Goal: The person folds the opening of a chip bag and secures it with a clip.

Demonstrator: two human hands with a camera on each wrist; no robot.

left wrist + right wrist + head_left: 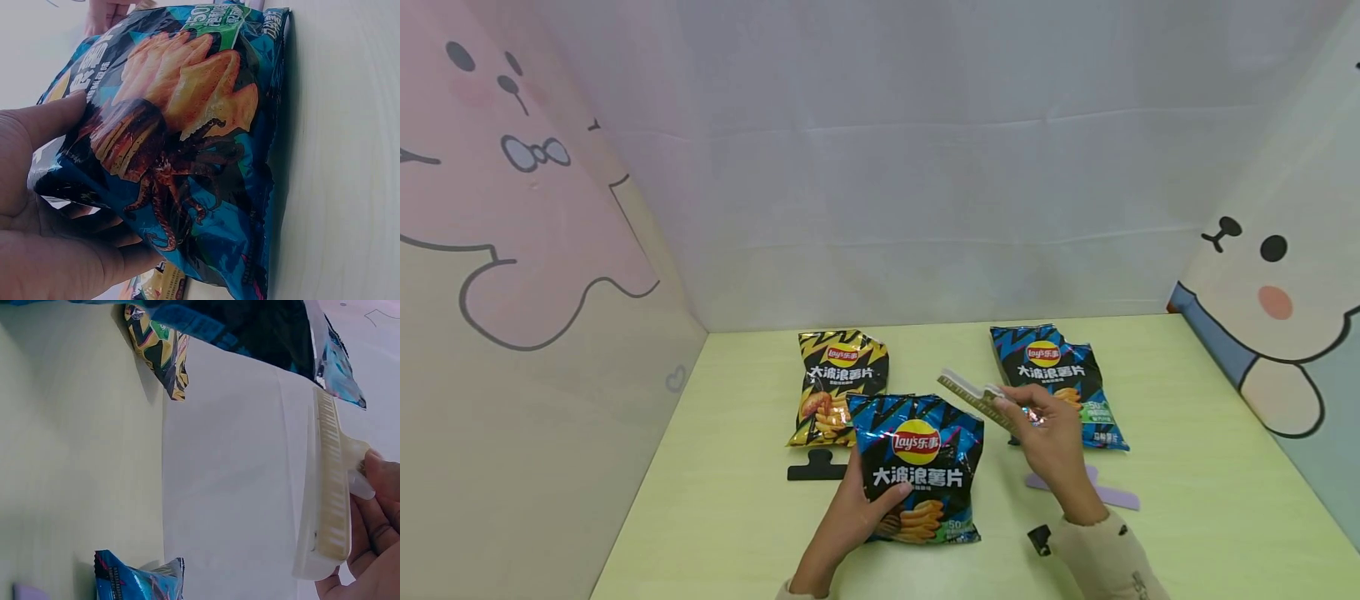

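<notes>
My left hand (853,510) grips a blue and black bag of potato chips (917,467) by its left side, thumb across the front and fingers behind. The bag is held up over the table, and its upper edge rises toward the clip. In the right wrist view, my right hand (375,531) pinches a white bag clip (331,481) by its handle; the ridged inner side shows. The clip's far end is close to the bag's top corner, and I cannot tell whether they touch. In the head view, the right hand (1048,442) is right of the bag.
Behind stand a yellow chip bag (842,383) at left and another blue chip bag (1056,383) at right. A black clip (816,467) lies left of the held bag. A purple clip (1116,497) and a torn black scrap (1040,539) lie near the right forearm.
</notes>
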